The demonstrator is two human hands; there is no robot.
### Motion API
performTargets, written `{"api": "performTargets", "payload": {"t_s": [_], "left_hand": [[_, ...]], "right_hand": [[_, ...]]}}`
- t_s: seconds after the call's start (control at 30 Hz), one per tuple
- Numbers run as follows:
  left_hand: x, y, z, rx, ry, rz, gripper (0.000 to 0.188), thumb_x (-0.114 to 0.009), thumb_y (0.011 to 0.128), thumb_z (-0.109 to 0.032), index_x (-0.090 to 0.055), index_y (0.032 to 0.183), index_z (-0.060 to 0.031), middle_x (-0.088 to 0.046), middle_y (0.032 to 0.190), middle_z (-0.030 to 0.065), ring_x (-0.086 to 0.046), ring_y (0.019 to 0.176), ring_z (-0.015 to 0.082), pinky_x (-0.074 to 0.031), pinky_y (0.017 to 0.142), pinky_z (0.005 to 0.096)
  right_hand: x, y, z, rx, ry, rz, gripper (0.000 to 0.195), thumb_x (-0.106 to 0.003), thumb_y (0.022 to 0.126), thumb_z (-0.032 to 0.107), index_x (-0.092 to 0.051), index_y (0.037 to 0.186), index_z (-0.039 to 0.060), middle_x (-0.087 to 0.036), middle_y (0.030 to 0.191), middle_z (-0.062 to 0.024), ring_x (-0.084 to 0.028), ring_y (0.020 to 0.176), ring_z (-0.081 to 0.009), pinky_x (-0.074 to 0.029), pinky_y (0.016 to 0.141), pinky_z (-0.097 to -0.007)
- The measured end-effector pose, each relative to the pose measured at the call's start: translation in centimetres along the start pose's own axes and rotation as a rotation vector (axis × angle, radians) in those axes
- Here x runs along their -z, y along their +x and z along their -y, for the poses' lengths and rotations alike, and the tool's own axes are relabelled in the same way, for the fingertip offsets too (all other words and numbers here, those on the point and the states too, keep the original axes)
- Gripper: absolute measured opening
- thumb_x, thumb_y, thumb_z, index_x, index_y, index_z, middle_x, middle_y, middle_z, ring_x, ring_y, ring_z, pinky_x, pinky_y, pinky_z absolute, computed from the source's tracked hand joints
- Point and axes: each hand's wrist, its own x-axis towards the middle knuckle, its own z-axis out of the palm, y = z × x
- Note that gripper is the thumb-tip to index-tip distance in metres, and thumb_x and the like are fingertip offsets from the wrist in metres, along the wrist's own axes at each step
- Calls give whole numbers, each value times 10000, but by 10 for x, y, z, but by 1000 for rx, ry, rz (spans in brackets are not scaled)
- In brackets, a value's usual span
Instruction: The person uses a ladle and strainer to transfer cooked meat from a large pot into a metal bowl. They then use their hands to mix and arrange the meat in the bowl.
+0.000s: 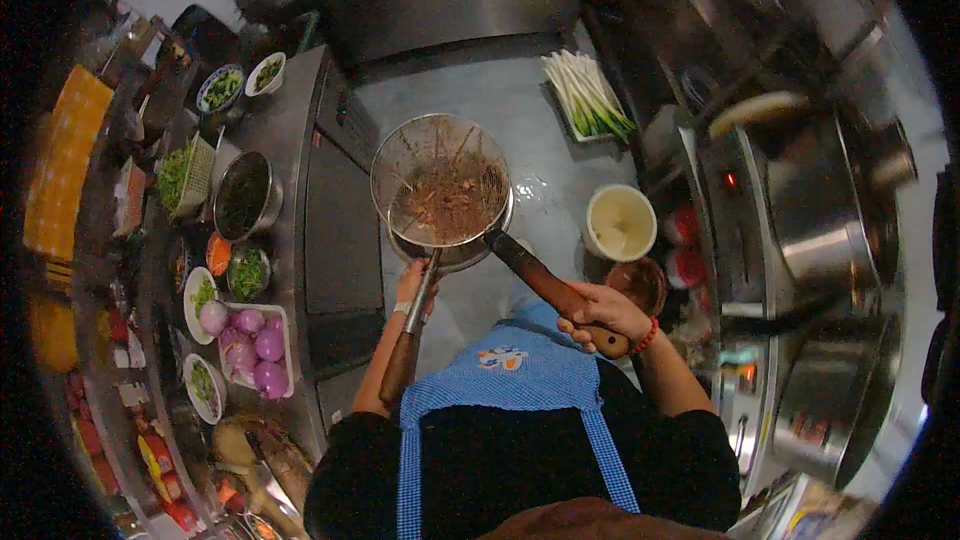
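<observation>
A round wire-mesh strainer (441, 180) with brown, shredded-looking food bits lies over a round metal vessel (454, 264), whose rim shows below it. My left hand (417, 286) is at the near edge of both, partly behind the strainer's metal-and-wood handle (409, 337); its exact grip is hidden. My right hand (600, 315) is closed around a thick wooden handle (534, 270) with a dark collar, which reaches the strainer's lower right edge. What that handle belongs to is hidden beneath the mesh.
On the floor stand a white bucket (621, 222) with pale contents and a tray of scallions (589, 94). A steel counter (289, 127) at left bears a metal pot (247, 195), bowls of chopped greens (247, 274) and a tray of purple onions (255, 349). Steel kitchen equipment (817, 240) lines the right.
</observation>
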Motion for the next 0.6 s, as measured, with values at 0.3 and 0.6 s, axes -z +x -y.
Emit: {"api": "performTargets", "payload": {"t_s": [0.3, 0.6], "left_hand": [[0, 132, -102, -374, 632, -199, 263, -504, 912, -317, -600, 930, -73, -587, 636, 92, -556, 451, 222, -439, 410, 363], [61, 277, -178, -125, 194, -430, 329, -487, 918, -377, -654, 903, -94, -604, 830, 147, -577, 684, 260, -448, 645, 359]], "right_hand": [[83, 161, 173, -107, 0, 157, 702, -544, 824, 44, -251, 1461, 50, -552, 843, -130, -534, 554, -133, -490, 475, -253], [67, 343, 326, -209, 26, 187, 660, -569, 827, 43, -286, 1422, 10, -539, 827, -137, -541, 527, -134, -504, 442, -265]]}}
